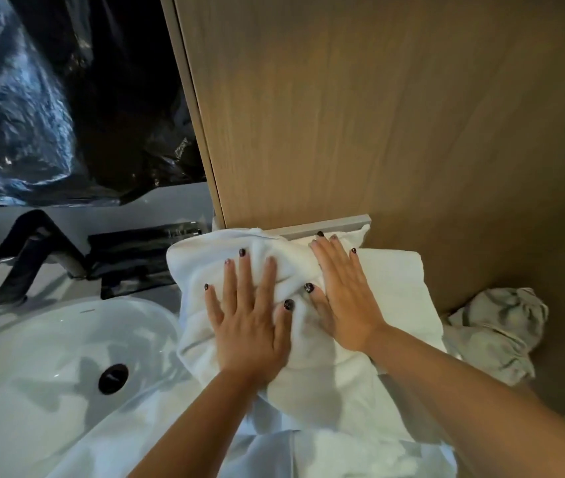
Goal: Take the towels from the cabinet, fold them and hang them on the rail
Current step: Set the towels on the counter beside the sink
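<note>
Beside the glossy white oval basin [67, 357], below a wood-grain cabinet door [360, 115], a thick white terry towel [394, 294] lay on the counter. Left hand [250, 326] and right hand [346, 298] pressed it flat, fingers spread. Folding looked underway; next would likely call for gripping an edge.

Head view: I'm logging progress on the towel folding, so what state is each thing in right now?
white towel: on the counter, partly folded, still bunched, pressed under both hands
left hand: flat, fingers spread on the towel
right hand: flat on the towel
grey cloth: crumpled, beside the towel
sink: no water visible
faucet: no water running
</note>
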`<state>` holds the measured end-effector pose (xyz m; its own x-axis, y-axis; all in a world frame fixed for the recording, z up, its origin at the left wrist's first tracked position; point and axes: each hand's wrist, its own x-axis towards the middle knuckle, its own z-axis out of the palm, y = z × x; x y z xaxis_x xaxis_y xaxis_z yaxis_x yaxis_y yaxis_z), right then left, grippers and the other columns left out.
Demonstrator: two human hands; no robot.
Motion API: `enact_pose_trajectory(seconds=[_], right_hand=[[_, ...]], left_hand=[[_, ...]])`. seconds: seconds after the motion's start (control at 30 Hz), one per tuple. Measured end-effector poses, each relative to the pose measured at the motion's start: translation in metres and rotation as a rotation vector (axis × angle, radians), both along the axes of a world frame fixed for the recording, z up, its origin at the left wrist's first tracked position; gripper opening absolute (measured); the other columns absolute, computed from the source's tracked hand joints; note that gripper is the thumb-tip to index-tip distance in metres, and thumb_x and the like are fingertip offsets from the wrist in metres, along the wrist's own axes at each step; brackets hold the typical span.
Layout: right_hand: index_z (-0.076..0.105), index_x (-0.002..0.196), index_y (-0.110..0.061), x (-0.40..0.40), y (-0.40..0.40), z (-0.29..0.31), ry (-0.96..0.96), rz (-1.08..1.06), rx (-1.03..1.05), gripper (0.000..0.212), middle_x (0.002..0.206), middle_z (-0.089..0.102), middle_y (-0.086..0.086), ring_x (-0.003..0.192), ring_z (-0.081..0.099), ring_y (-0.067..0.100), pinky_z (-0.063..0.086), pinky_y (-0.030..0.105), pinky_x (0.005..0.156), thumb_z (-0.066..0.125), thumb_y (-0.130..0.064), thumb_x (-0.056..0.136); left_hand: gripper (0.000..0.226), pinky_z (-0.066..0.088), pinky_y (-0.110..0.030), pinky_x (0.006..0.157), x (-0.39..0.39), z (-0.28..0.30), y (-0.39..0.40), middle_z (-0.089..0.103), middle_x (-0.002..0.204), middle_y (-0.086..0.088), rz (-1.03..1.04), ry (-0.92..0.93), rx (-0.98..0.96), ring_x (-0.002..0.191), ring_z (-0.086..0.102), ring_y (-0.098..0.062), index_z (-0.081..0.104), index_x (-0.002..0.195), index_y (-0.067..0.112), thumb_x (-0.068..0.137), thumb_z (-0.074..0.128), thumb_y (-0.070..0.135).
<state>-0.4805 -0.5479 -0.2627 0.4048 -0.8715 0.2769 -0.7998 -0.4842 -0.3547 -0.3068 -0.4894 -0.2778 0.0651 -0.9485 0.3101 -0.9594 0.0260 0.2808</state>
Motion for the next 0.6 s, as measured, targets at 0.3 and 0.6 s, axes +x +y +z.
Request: enact_pose_trajectory(seconds=[0.3, 0.6], right_hand=[[-0.004, 0.157, -0.016, -0.002, 0.018, 0.038, 0.033, 0.033, 0.21, 0.063, 0.165, -0.01, -0.004, 0.149, -0.016, 0.01, -0.012, 0.032, 0.121, 0.028, -0.032, 0.105], [0.001, 0.157, -0.009, -0.072, 0.077, 0.079, 0.04, 0.041, 0.298, 0.061, 0.165, -0.006, 0.002, 0.15, -0.012, 0.013, -0.01, 0.025, 0.119, 0.032, -0.024, 0.106]], left_hand=[[0.072, -0.008, -0.054, 0.119, 0.004, 0.029, 0.007, -0.014, 0.165, -0.001, -0.001, -0.013, 0.153, 0.151, -0.016, -0.024, -0.012, 0.155, 0.035, 0.089, 0.004, 0.061], [0.064, -0.007, -0.037, 0.123, -0.069, 0.084, 0.055, -0.015, 0.164, 0.001, -0.083, 0.232, 0.083, 0.149, -0.021, -0.013, -0.002, 0.157, 0.018, 0.105, 0.028, 0.04]])
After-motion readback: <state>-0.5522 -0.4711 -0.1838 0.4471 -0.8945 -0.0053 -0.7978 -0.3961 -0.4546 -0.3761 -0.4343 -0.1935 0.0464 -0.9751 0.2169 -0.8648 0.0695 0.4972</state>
